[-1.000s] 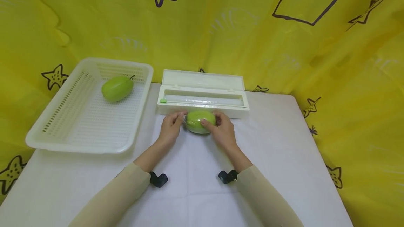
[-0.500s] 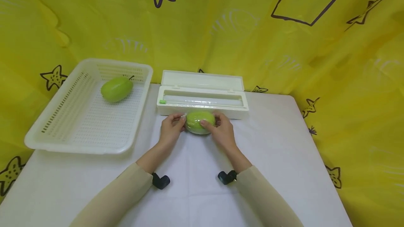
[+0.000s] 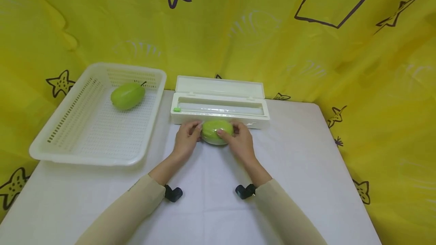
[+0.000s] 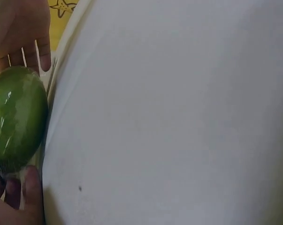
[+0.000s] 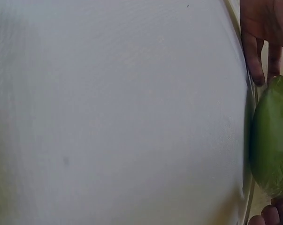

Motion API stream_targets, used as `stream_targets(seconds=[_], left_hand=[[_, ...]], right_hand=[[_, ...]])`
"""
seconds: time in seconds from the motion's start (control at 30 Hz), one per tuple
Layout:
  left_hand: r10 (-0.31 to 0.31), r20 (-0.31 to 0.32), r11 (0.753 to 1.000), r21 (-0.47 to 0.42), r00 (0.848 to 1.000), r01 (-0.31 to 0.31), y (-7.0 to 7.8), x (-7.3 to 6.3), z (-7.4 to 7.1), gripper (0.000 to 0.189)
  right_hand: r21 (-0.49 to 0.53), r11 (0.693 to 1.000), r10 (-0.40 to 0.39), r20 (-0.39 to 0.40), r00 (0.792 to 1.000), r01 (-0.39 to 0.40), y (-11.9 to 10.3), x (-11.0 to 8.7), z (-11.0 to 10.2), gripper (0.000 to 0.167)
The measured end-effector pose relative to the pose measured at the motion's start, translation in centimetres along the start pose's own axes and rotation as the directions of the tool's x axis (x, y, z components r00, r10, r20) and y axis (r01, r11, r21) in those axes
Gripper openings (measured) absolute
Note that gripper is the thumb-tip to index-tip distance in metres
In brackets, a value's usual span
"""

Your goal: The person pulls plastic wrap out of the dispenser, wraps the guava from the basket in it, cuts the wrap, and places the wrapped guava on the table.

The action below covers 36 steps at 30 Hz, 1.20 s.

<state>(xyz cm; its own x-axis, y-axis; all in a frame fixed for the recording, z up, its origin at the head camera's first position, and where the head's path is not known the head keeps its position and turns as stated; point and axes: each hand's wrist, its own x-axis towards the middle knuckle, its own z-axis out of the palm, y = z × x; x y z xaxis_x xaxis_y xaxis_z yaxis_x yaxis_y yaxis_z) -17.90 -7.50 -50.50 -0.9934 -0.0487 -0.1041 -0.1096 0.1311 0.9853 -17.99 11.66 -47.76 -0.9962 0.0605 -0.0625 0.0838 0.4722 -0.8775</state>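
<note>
A green oval fruit, mango-like [image 3: 217, 132], is wrapped in shiny clear cling film and held between both hands, in front of the film box. My left hand [image 3: 186, 139] pinches film at its left end, thumb against the bent fingers. At the right end my right hand [image 3: 241, 141] grips the fruit, thumb across its front and fingers behind. In the left wrist view a dark stem pokes from the fruit [image 4: 17, 117] beside the left hand [image 4: 26, 199]. The right wrist view has the fruit [image 5: 272, 140] at its right edge, partly cut off.
Behind the hands, a white cling film box [image 3: 220, 118] stands with its lid [image 3: 219, 87] raised, a film roll [image 3: 221, 108] inside and a green slider [image 3: 176, 109]. A white plastic basket [image 3: 92, 161] at the left holds another green fruit [image 3: 128, 96]. A yellow curtain [image 3: 218, 29] hangs behind.
The left hand's fingers have closed in on the film at the fruit's left end, which covers the dark stem. The right hand and fruit have hardly moved.
</note>
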Motion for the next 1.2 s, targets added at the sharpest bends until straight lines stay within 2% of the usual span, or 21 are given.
stream_targets(seconds=[0.17,0.3,0.43,0.6,0.7,0.83,0.97,1.1,1.17,1.2], left_hand=[[-0.083,0.019,0.994,-0.069,0.996,0.084,0.0,0.6,0.0,0.036],[-0.147,0.009,0.977,-0.157,0.989,0.146,0.2,0.9,-0.1,0.031],[-0.170,-0.019,0.968,-0.192,0.985,0.163,0.4,1.2,-0.2,0.027],[-0.162,-0.038,0.978,-0.142,0.986,0.155,0.3,1.4,-0.1,0.025],[-0.123,-0.022,0.988,-0.096,0.992,0.120,0.0,1.5,-0.1,0.026],[-0.039,0.025,0.999,0.010,0.999,0.038,0.0,1.5,-1.1,0.031],[0.055,0.047,0.991,0.120,0.997,-0.061,0.2,0.6,-2.2,0.032],[0.156,0.012,0.975,0.159,0.988,-0.156,0.5,-1.4,-3.1,0.034],[0.233,0.000,0.953,0.198,0.972,-0.229,0.7,-2.5,-3.0,0.034],[0.285,0.007,0.930,0.241,0.959,-0.278,0.8,-2.9,-2.9,0.035]], right_hand=[[0.037,0.999,0.019,-0.009,1.000,-0.019,0.0,-0.1,0.0,0.061],[0.047,0.998,0.032,-0.004,0.999,-0.032,-0.2,-0.2,0.0,0.059],[0.048,0.998,0.044,-0.011,0.999,-0.043,-0.3,-0.2,0.0,0.058],[0.049,0.997,0.053,-0.012,0.999,-0.053,-0.4,-0.2,0.0,0.059],[0.041,0.998,0.056,-0.003,0.998,-0.055,-0.1,-0.1,-0.2,0.061],[0.010,0.999,0.048,0.010,0.999,-0.048,0.2,-0.1,-0.5,0.064],[-0.055,0.998,0.013,0.014,1.000,-0.012,0.2,-0.2,-0.9,0.063],[-0.084,0.996,-0.023,0.029,0.999,0.025,0.0,-0.3,-0.8,0.064],[-0.084,0.996,-0.036,0.031,0.999,0.038,-0.1,-0.4,-0.7,0.066],[-0.080,0.996,-0.043,0.029,0.999,0.046,-0.2,-0.4,-0.6,0.067]])
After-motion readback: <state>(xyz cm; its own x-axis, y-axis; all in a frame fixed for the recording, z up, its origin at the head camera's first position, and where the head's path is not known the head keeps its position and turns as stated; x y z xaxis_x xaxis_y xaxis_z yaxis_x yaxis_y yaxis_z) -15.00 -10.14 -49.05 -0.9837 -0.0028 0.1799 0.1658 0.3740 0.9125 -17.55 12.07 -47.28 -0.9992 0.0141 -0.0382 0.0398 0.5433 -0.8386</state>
